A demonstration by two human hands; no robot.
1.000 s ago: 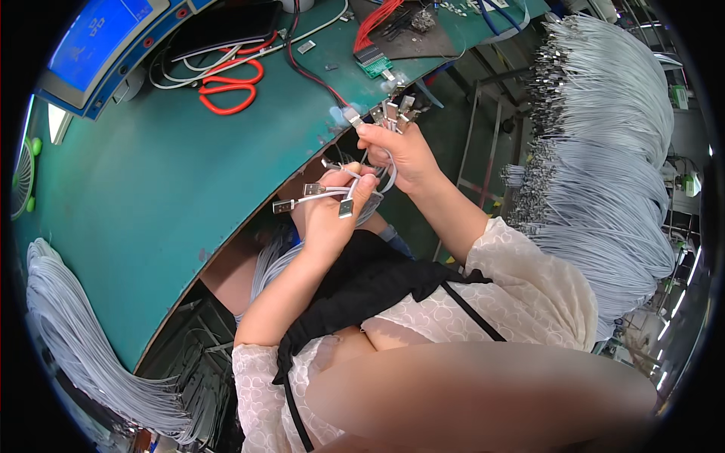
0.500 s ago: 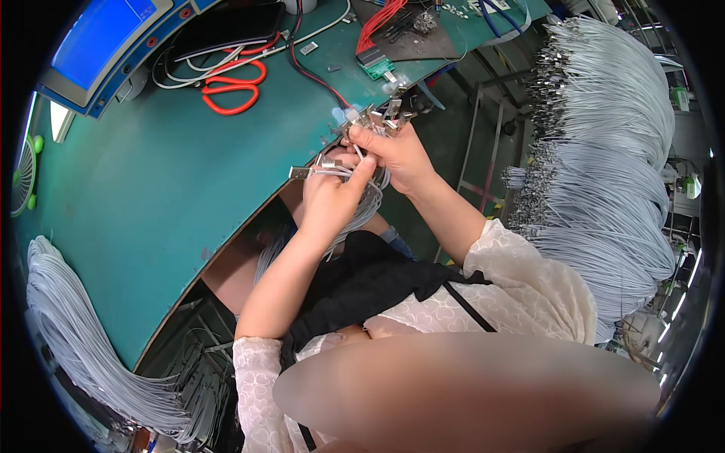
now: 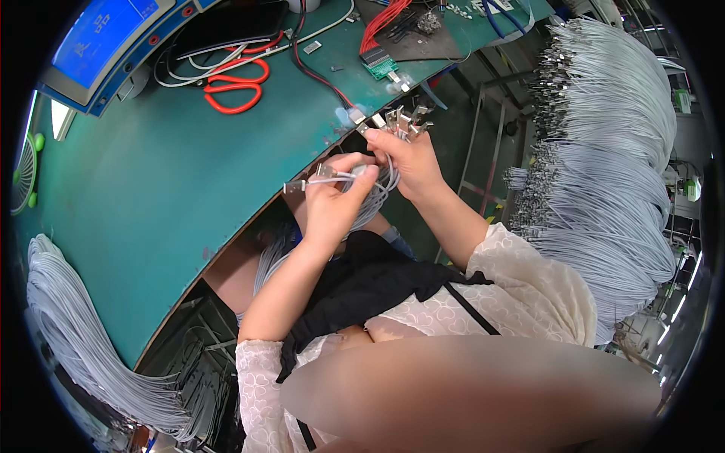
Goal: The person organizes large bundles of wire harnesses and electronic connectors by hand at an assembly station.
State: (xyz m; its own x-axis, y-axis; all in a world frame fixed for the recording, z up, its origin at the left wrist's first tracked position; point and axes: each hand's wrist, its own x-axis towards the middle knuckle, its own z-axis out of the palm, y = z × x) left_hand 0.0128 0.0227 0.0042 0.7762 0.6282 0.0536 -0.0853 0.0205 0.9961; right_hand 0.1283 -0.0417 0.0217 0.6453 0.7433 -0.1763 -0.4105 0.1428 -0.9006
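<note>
My right hand [image 3: 411, 162] is closed around grey USB cables, whose metal plugs [image 3: 404, 121] fan out above its fingers. Its thumb presses a plug [image 3: 363, 129] close to a small connector [image 3: 355, 115] fixed at the table edge, on red and black wires; whether the two touch I cannot tell. Lower left, my left hand [image 3: 332, 208] is closed on grey cables, with two metal plugs [image 3: 294, 186] sticking out to its left. The looped cables [image 3: 374, 198] hang between both hands and run down over my lap.
A blue-screened tester [image 3: 102, 38] stands at the far left of the green table [image 3: 151, 196]. Red-handled scissors [image 3: 234, 98] and a green circuit board [image 3: 377, 64] lie at the back. Large cable bundles hang at the right [image 3: 604, 174] and over the left edge [image 3: 68, 317].
My right hand has shifted slightly right and down, and its plugs have spread apart. My left hand's plugs have moved a little left and down. Large characters now show on the blue screen.
</note>
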